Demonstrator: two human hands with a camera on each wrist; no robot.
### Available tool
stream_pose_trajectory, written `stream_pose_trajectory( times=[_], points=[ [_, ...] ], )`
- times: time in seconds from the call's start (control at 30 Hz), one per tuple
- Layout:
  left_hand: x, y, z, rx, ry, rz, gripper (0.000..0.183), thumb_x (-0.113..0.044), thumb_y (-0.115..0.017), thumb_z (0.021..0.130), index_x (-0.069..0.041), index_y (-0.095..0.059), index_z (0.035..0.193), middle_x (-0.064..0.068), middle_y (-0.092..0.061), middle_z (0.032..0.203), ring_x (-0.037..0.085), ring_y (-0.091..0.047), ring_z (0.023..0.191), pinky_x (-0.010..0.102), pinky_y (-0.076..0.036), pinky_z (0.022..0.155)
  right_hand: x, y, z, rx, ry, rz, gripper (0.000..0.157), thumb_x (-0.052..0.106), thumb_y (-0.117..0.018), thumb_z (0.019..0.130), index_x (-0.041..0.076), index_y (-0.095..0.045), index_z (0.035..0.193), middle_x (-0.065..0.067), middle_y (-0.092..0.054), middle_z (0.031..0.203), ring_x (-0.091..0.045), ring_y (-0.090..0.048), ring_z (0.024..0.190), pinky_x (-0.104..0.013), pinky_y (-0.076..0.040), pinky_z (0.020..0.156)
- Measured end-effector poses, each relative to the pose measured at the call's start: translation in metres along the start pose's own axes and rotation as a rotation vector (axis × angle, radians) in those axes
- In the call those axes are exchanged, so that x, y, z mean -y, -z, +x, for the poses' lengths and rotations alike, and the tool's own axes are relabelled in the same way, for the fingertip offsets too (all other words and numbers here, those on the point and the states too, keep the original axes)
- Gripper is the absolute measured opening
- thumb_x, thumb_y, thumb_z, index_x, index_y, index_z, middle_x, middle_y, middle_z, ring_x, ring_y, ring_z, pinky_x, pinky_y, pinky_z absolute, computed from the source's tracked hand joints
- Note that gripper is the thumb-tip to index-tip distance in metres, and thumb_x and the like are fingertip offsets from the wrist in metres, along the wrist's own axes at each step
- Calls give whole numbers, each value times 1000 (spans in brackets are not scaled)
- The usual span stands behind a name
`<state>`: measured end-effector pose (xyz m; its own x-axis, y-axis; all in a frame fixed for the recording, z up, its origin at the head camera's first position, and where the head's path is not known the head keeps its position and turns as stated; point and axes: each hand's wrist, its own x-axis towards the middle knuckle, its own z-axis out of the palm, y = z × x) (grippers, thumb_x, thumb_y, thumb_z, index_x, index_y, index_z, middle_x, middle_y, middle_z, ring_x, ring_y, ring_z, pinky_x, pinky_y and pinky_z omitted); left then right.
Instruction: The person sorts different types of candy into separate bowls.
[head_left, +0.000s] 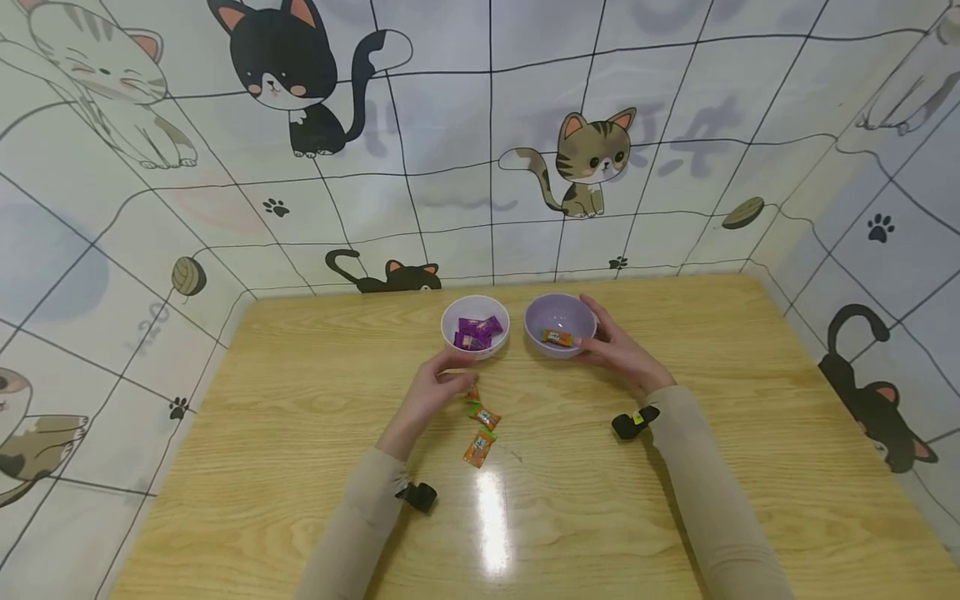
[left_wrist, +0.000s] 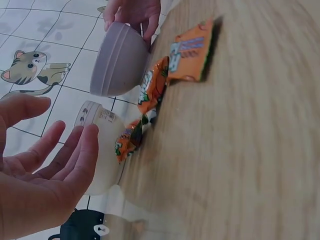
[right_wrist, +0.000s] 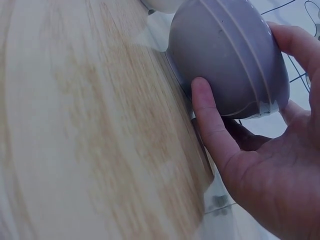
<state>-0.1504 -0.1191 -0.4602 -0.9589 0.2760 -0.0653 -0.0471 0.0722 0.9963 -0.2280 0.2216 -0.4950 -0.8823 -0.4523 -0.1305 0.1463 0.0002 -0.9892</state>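
Note:
My left hand (head_left: 433, 385) hovers just in front of the white bowl (head_left: 474, 305), thumb and fingers apart with nothing between them in the left wrist view. Purple-wrapped candies (head_left: 477, 327) lie inside that bowl. Beside and below the hand, a few orange-wrapped candies (head_left: 479, 448) form a short row on the table, the farthest partly hidden by the fingertips. My right hand (head_left: 618, 350) holds the lilac bowl (head_left: 555, 307) by its right side, thumb in front and fingers behind, as the right wrist view also shows. One orange-wrapped candy (head_left: 557, 337) lies in the lilac bowl.
Both bowls stand side by side near the back of the wooden table (head_left: 315, 433). A wall covering with cartoon cats (head_left: 450, 200) rises behind the table and along both sides. Each wrist carries a small black camera (head_left: 417, 497).

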Motion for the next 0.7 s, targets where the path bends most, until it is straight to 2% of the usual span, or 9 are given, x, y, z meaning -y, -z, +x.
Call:
stream_pose_trajectory(
  times=[0.07, 0.2, 0.33, 0.47, 0.57, 0.7],
  points=[
    [11, 3, 1, -16, 1, 16, 35, 1, -60, 90, 10, -53, 123, 29, -52, 125, 40, -58, 109, 36, -50, 88, 1, 0, 0, 0, 4, 0, 83, 3, -55, 97, 27, -4, 157, -28, 2, 154, -47, -21, 136, -42, -48, 92],
    [18, 9, 1, -42, 38, 76, 35, -1, -62, 90, 9, -56, 123, 26, -55, 125, 38, -58, 110, 40, -49, 90, 1, 0, 0, 2, 10, 4, 83, 1, -55, 97, 25, -2, 157, -29, 2, 154, -47, -19, 136, -43, -47, 94],
    [27, 16, 6, -14, 63, 132, 37, -3, -62, 91, 8, -56, 126, 24, -56, 127, 35, -58, 111, 39, -49, 90, 1, -1, 0, 3, 8, 8, 83, 1, -55, 96, 25, -3, 157, -28, 1, 155, -46, -21, 136, -45, -46, 95],
    [32, 20, 13, 37, 86, 171, 38, -4, -63, 90, 5, -57, 127, 21, -58, 126, 24, -63, 96, 31, -51, 77, 2, -1, 0, 2, 0, 4, 83, 2, -55, 97, 27, -3, 157, -27, 0, 155, -45, -22, 136, -47, -45, 96],
    [33, 20, 17, 59, 112, 184, 41, -1, -65, 88, 3, -58, 128, 21, -63, 118, 17, -62, 82, 28, -50, 69, 2, -1, -1, -2, -2, -2, 83, 2, -55, 97, 27, -3, 157, -28, 0, 154, -46, -23, 135, -47, -45, 96],
    [34, 20, 22, 35, 116, 277, 45, -2, -71, 81, 1, -61, 125, 17, -60, 113, 16, -56, 83, 27, -46, 71, 1, -1, -1, -4, -4, -3, 82, 2, -55, 97, 29, -4, 156, -28, 0, 154, -45, -23, 136, -47, -45, 96]
  ],
)
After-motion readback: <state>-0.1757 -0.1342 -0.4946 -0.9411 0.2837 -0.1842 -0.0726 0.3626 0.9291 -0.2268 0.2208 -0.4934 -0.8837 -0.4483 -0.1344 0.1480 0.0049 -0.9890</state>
